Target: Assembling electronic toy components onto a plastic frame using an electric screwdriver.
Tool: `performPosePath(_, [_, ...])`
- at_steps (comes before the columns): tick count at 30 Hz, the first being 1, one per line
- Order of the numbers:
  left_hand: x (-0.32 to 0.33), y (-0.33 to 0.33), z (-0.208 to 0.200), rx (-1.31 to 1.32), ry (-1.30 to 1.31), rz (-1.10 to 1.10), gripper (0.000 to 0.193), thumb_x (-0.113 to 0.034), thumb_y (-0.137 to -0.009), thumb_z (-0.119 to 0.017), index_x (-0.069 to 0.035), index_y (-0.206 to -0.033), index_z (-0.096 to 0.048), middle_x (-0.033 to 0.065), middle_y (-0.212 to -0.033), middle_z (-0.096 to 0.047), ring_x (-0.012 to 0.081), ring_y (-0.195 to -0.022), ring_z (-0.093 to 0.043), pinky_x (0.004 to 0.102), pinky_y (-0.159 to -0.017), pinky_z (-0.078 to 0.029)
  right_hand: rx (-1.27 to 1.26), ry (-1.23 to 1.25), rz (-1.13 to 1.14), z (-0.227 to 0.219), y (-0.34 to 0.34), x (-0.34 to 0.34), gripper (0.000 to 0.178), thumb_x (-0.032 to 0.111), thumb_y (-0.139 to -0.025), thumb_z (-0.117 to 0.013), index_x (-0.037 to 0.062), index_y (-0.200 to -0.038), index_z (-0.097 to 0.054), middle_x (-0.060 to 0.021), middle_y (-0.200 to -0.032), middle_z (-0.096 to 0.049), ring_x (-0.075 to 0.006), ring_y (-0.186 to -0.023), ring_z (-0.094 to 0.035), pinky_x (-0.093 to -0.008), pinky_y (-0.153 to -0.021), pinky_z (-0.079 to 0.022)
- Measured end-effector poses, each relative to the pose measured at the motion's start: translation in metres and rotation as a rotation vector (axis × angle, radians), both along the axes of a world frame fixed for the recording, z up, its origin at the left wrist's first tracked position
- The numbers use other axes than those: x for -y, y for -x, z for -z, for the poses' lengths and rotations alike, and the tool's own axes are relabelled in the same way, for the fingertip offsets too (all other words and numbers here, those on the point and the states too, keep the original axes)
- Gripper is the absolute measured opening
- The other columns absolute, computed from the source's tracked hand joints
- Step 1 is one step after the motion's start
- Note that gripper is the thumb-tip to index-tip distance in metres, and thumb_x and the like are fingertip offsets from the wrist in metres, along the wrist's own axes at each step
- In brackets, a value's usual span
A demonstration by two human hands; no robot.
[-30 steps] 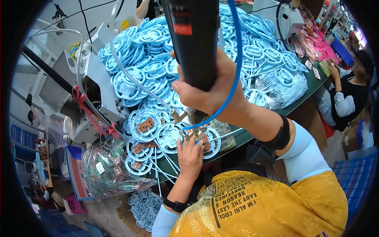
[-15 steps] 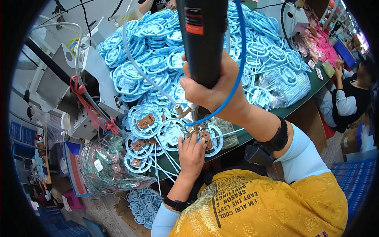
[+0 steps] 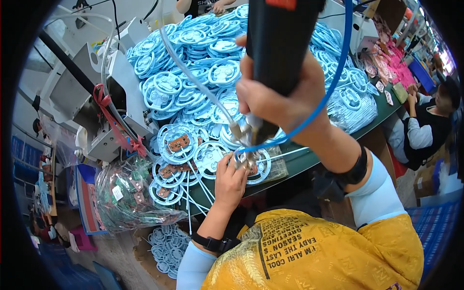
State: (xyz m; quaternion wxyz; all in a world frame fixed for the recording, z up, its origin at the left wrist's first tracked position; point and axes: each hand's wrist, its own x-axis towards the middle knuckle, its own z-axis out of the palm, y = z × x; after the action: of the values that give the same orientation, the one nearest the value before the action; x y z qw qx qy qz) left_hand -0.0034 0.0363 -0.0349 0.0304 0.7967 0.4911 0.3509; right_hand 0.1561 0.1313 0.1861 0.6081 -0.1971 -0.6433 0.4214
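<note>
My right hand (image 3: 285,99) is wrapped round the body of a black power screwdriver (image 3: 280,53), which is tilted with its metal nozzle (image 3: 246,137) pointing down. A blue hose (image 3: 345,53) and a clear feed tube (image 3: 186,70) run to the tool. Under the nozzle lies a light-blue plastic ring frame (image 3: 265,166) with a small brown circuit board (image 3: 253,170). My left hand (image 3: 229,183) has its fingers bent against that frame, right beside the tip; the fingertips are partly hidden. Similar frames with brown boards (image 3: 179,143) lie to the left, white sticks (image 3: 189,203) among them.
A large heap of light-blue frames (image 3: 193,53) covers the green table (image 3: 290,180). At left stand a grey machine (image 3: 118,92) and a clear bag of boards (image 3: 125,193). A box of blue parts (image 3: 166,251) is below. Another person (image 3: 425,125) sits at right.
The screwdriver and my right hand have shifted right and up, and the tool leans more. My left fingers have bent and drawn slightly left.
</note>
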Motion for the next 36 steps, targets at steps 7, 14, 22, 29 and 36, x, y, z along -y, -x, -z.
performPosePath(7, [-0.001, 0.002, 0.017, 0.001, 0.047, 0.000, 0.038, -0.004, -0.077, -0.074, -0.006, -0.112, -0.060, 0.0179, -0.124, -0.058, 0.0422, -0.122, -0.051, 0.0565, -0.101, -0.042, 0.072, 0.128, 0.021, 0.024, 0.003, 0.021, 0.059, 0.010, -0.075, -0.075, 0.0030, -0.128, -0.051, 0.0015, -0.073, -0.057, -0.0069, -0.063, -0.055, -0.0262, -0.057, -0.046])
performPosePath(14, [0.001, 0.002, 0.029, 0.011, 0.083, -0.007, 0.047, -0.005, -0.078, -0.074, -0.011, -0.120, -0.056, 0.0186, -0.115, -0.060, 0.0439, -0.124, -0.053, 0.0605, -0.107, -0.037, 0.068, 0.142, 0.040, 0.029, 0.004, 0.020, 0.058, 0.011, -0.075, -0.075, 0.0023, -0.126, -0.050, 0.0005, -0.073, -0.057, -0.0077, -0.062, -0.055, -0.0266, -0.056, -0.046])
performPosePath(22, [0.002, 0.000, 0.021, 0.005, 0.043, -0.006, 0.050, -0.006, -0.080, -0.073, -0.014, -0.124, -0.053, 0.0170, -0.114, -0.061, 0.0439, -0.122, -0.054, 0.0614, -0.106, -0.037, 0.078, 0.134, 0.073, 0.035, 0.006, 0.023, 0.058, 0.011, -0.074, -0.074, 0.0010, -0.126, -0.049, -0.0002, -0.072, -0.055, -0.0085, -0.061, -0.054, -0.0269, -0.056, -0.045])
performPosePath(29, [0.002, -0.003, 0.008, -0.030, 0.033, -0.040, 0.019, -0.009, -0.083, -0.072, -0.006, -0.102, -0.069, 0.0185, -0.102, -0.064, 0.0408, -0.097, -0.058, 0.0531, -0.092, -0.045, 0.126, -0.001, 0.097, 0.030, 0.009, 0.014, 0.051, 0.011, -0.074, -0.074, 0.0024, -0.119, -0.051, -0.0009, -0.073, -0.055, -0.0100, -0.061, -0.053, -0.0273, -0.057, -0.045])
performPosePath(36, [0.004, -0.001, 0.018, 0.030, 0.093, -0.036, 0.027, -0.007, -0.081, -0.072, -0.009, -0.107, -0.065, 0.0168, -0.108, -0.062, 0.0369, -0.103, -0.059, 0.0548, -0.093, -0.042, 0.125, 0.059, 0.069, 0.028, 0.013, 0.012, 0.047, 0.011, -0.074, -0.073, 0.0042, -0.115, -0.051, -0.0002, -0.072, -0.053, -0.0100, -0.061, -0.052, -0.0269, -0.057, -0.044])
